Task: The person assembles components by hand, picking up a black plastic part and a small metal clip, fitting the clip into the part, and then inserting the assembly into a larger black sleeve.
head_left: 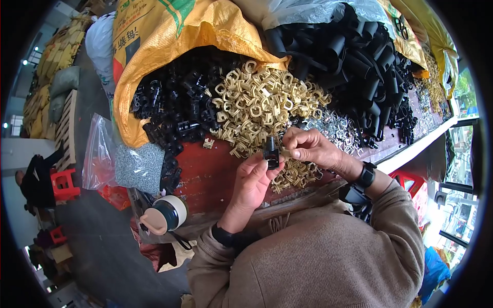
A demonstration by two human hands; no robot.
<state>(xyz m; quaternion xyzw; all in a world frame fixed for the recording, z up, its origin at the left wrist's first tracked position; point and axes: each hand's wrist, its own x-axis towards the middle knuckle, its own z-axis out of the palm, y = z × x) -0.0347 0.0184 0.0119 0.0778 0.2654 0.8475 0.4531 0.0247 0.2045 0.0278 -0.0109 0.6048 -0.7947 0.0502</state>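
My left hand grips a small black plastic part with a narrow neck at its top, held upright between thumb and fingers. Close against it on the right, my right hand pinches a small cream piece between thumb and forefinger, mostly covered by the fingers. Just beyond both hands lies a large heap of cream plastic clips, some of them spilling below my right hand. To the left of that heap, black plastic fittings pour from an orange woven sack.
Black tube-like parts pile up at the back right, beside small shiny metal pieces. A bottle with a beige lid stands at the table's near left edge, by a bag of grey pellets. Red stools stand on the floor.
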